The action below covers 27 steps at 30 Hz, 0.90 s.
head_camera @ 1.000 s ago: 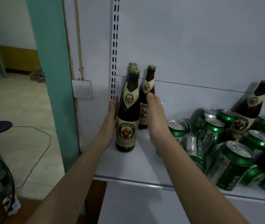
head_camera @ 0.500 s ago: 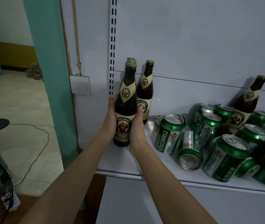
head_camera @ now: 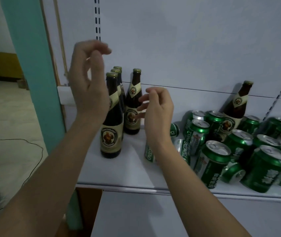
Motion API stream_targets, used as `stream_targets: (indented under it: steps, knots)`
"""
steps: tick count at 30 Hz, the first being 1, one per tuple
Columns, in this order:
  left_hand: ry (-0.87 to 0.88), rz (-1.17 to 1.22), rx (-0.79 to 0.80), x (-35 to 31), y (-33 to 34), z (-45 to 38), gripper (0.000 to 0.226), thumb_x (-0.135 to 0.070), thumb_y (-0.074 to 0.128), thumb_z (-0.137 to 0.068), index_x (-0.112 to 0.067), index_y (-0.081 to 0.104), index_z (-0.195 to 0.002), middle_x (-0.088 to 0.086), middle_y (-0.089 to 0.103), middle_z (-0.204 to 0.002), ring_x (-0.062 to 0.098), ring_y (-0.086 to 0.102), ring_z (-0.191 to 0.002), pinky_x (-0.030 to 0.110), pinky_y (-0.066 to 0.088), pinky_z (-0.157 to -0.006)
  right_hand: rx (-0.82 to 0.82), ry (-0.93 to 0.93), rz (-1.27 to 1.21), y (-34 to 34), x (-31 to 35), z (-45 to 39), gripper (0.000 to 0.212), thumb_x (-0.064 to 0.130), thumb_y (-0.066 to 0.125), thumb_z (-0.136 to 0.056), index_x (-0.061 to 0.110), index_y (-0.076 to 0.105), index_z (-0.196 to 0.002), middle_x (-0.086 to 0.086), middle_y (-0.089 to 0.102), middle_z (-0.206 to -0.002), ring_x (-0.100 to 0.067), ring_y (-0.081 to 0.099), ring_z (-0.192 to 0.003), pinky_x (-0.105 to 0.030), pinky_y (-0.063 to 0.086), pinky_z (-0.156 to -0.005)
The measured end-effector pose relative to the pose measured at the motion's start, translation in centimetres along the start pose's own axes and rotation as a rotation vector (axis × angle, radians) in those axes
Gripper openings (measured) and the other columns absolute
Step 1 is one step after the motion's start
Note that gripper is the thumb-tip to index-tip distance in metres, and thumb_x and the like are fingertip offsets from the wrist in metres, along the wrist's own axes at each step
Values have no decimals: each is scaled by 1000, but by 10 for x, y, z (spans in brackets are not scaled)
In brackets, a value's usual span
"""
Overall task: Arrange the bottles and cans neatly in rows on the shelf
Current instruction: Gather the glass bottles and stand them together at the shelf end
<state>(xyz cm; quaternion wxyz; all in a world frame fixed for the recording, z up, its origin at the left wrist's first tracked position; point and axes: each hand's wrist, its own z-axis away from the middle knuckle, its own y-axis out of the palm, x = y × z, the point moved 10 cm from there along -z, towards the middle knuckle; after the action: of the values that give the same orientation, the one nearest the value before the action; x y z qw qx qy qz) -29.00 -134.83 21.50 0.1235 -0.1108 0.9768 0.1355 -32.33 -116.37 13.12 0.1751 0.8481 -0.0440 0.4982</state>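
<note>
Both hands are up and empty; the left hand (head_camera: 88,82) hangs loosely curled above the bottles, fingers apart, touching nothing; the right hand (head_camera: 156,110) hovers lower, fingers half bent, clear of the glass. Just below the left hand stands the front bottle (head_camera: 111,127), upright, neck to the ceiling, two more lined up behind it; a fourth bottle (head_camera: 133,106) stands upright just beyond the right fingertips. Well right of both hands a fifth bottle (head_camera: 235,110) leans against the back panel among the jumbled green cans (head_camera: 211,161), too many overlapping to count, on the shelf (head_camera: 119,171).
</note>
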Motion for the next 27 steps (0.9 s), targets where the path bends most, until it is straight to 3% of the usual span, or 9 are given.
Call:
stream_targets:
  steps: [3, 8, 14, 17, 20, 22, 27]
  knots:
    - [36, 38, 157, -29, 53, 1, 18, -7, 40, -100, -5, 56, -108, 4, 61, -96, 15, 63, -91, 30, 50, -78, 104, 8, 110, -16, 25, -12, 15, 11, 44, -102, 10, 58, -98, -5, 62, -77, -19, 55, -60, -32, 47, -49]
    - [-360, -80, 655, -2, 156, 51, 15, -18, 50, -100, -23, 63, -107, -9, 67, -100, 5, 64, -86, 19, 51, -75, 185, 45, 338, -73, 46, -31, 17, 18, 50, -100, 7, 62, -101, -6, 68, -79, -18, 62, -62, -32, 52, -54]
    - [-634, -30, 824, 8, 246, 97, 13, -20, 55, -99, -22, 63, -108, 5, 67, -102, 19, 68, -84, 45, 58, -85, 120, 77, 540, -184, 67, -57, 18, 18, 53, -99, 9, 68, -97, -5, 71, -81, -15, 64, -61, -27, 53, -55]
    - [-678, -87, 1023, 16, 288, 133, 16, -21, 56, -99, -16, 64, -112, 7, 67, -99, 24, 67, -87, 47, 55, -84, 86, 105, 581, -232, 76, -67, 19, 15, 52, -99, 8, 68, -94, -7, 71, -82, -14, 64, -60, -26, 53, -55]
    - [-620, -171, 1189, 21, 317, 162, 14, -25, 59, -98, -19, 64, -109, 6, 67, -103, 16, 64, -86, 33, 53, -79, 73, 137, 618, -271, 77, -74, 20, 16, 53, -99, 4, 68, -93, -12, 72, -85, -18, 63, -65, -28, 52, -55]
    - [-592, -228, 1220, 26, 330, 172, 14, -27, 61, -97, -21, 65, -108, 2, 65, -102, 13, 60, -89, 28, 48, -78, 56, 159, 637, -292, 76, -80, 22, 15, 53, -99, 0, 68, -93, -13, 71, -85, -20, 61, -65, -32, 54, -57]
    - [-736, -195, 1071, 43, 355, 172, 25, -22, 64, -91, -20, 60, -116, 4, 67, -103, 21, 66, -92, 41, 57, -85, 60, 234, 663, -330, 61, -108, 18, 15, 53, -100, 2, 66, -101, -11, 70, -90, -22, 66, -76, -35, 60, -68]
